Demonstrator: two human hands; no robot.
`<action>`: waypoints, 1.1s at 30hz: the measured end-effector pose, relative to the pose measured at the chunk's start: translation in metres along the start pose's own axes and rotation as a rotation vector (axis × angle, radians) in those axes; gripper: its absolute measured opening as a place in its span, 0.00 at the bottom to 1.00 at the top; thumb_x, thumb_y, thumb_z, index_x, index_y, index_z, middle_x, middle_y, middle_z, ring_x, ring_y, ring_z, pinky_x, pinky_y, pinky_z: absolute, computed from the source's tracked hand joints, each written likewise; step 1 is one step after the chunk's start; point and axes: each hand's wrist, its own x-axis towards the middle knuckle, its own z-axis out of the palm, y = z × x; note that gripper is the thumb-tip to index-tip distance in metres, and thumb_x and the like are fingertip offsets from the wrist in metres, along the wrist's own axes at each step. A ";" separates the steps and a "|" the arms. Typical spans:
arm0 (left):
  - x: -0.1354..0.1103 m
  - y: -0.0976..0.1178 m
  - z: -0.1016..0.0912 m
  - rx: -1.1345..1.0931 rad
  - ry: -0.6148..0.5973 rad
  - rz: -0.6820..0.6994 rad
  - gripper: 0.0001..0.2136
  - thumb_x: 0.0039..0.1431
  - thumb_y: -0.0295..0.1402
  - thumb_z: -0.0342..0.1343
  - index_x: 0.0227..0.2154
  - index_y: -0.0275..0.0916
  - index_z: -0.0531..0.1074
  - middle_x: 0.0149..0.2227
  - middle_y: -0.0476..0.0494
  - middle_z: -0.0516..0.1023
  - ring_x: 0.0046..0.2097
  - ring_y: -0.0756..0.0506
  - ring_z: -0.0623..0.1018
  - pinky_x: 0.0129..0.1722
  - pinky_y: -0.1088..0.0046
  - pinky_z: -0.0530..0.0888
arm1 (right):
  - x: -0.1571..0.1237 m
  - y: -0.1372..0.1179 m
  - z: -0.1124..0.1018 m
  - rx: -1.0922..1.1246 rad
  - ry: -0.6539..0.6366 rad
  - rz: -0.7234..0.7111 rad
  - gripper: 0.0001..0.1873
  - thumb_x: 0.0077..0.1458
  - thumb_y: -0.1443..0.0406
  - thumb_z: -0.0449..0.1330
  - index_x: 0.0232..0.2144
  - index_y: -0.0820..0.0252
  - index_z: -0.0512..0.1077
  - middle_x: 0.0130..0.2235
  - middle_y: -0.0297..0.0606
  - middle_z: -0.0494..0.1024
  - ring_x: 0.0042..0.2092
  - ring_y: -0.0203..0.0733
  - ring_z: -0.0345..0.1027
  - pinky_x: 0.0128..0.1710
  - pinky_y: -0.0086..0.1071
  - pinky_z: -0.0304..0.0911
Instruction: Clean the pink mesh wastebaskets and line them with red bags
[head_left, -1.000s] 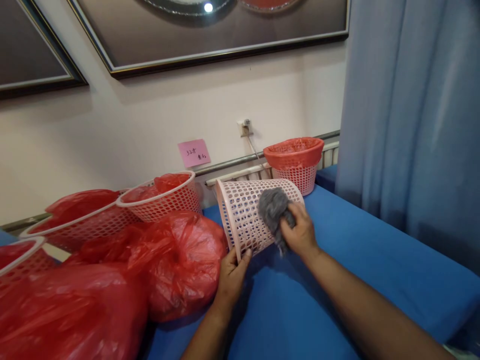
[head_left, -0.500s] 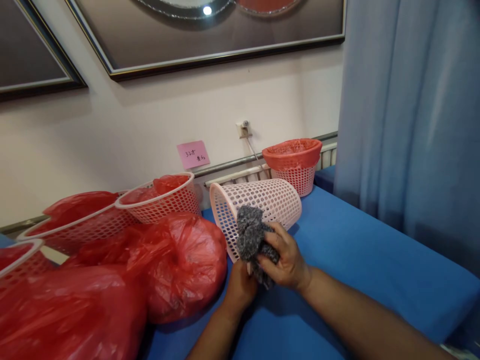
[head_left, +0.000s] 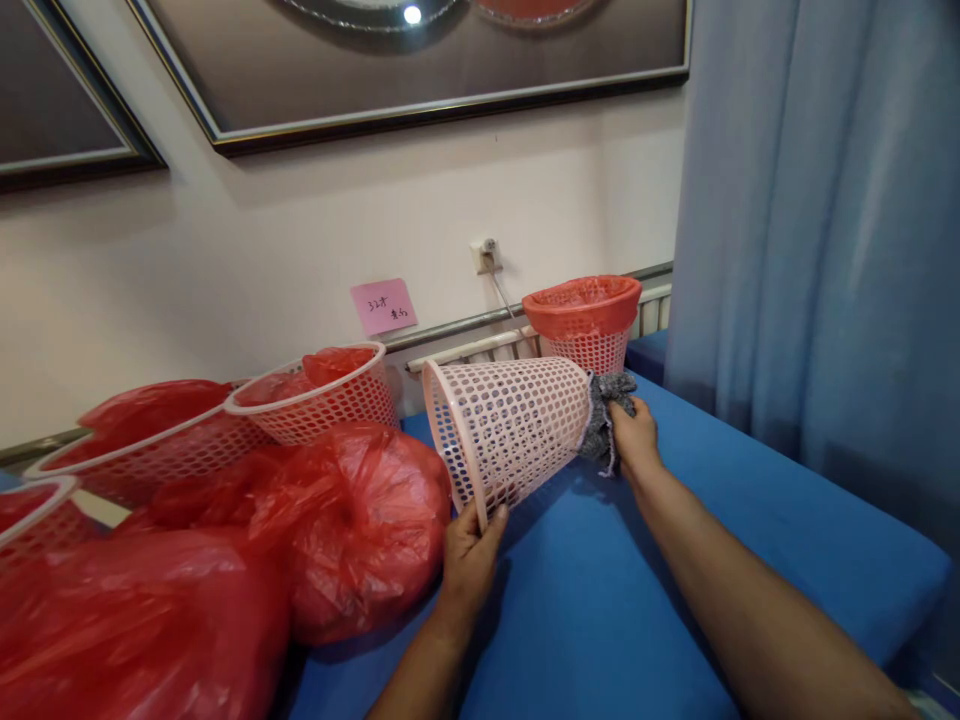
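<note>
A pink perforated plastic basket point(head_left: 514, 425) lies on its side on the blue surface point(head_left: 675, 560), its open mouth facing left. My left hand point(head_left: 469, 555) grips the basket's rim at the near edge. My right hand point(head_left: 634, 435) is closed on a grey cloth point(head_left: 600, 420) and presses it against the basket's bottom end, at the right.
Full red plastic bags point(head_left: 352, 525) lie at the left, with several pink baskets lined in red point(head_left: 315, 390) behind them. Another red-lined basket point(head_left: 585, 325) stands upright by the wall. A blue curtain point(head_left: 817, 230) hangs at the right. A pink note point(head_left: 384, 305) is stuck on the wall.
My right hand has carried the grey cloth from the basket's rim along its side to the bottom end. My left hand has kept hold of the rim.
</note>
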 end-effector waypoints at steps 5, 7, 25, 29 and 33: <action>-0.001 -0.010 0.000 0.061 -0.056 0.032 0.21 0.57 0.46 0.64 0.46 0.34 0.81 0.46 0.36 0.85 0.53 0.33 0.81 0.59 0.53 0.74 | -0.063 -0.026 0.001 0.039 -0.178 -0.372 0.21 0.52 0.56 0.61 0.47 0.58 0.73 0.48 0.45 0.78 0.52 0.52 0.71 0.57 0.49 0.66; -0.001 -0.015 -0.003 0.100 -0.069 0.059 0.20 0.55 0.46 0.65 0.44 0.36 0.82 0.45 0.38 0.85 0.52 0.33 0.81 0.57 0.54 0.75 | -0.104 -0.042 -0.004 0.086 -0.450 -0.771 0.20 0.56 0.62 0.60 0.52 0.54 0.72 0.52 0.45 0.75 0.54 0.50 0.70 0.56 0.46 0.68; -0.003 -0.011 0.008 0.214 -0.270 0.126 0.17 0.64 0.41 0.57 0.49 0.40 0.81 0.54 0.40 0.82 0.61 0.35 0.75 0.67 0.50 0.64 | -0.019 -0.015 -0.011 -0.217 -0.045 -0.347 0.46 0.51 0.43 0.63 0.65 0.61 0.61 0.59 0.57 0.68 0.59 0.61 0.64 0.59 0.55 0.60; -0.004 -0.009 0.009 0.262 -0.290 0.158 0.15 0.64 0.39 0.56 0.48 0.41 0.81 0.54 0.41 0.82 0.60 0.36 0.76 0.66 0.51 0.65 | -0.024 -0.019 -0.009 -0.247 -0.123 -0.467 0.34 0.57 0.50 0.60 0.62 0.56 0.66 0.65 0.53 0.63 0.63 0.60 0.61 0.61 0.57 0.60; -0.004 -0.014 0.008 0.331 -0.277 0.187 0.15 0.64 0.35 0.54 0.49 0.41 0.80 0.54 0.40 0.82 0.58 0.35 0.77 0.64 0.50 0.68 | -0.046 -0.031 -0.010 -0.157 -0.170 -0.723 0.15 0.58 0.62 0.58 0.45 0.58 0.77 0.61 0.50 0.66 0.63 0.56 0.63 0.62 0.53 0.61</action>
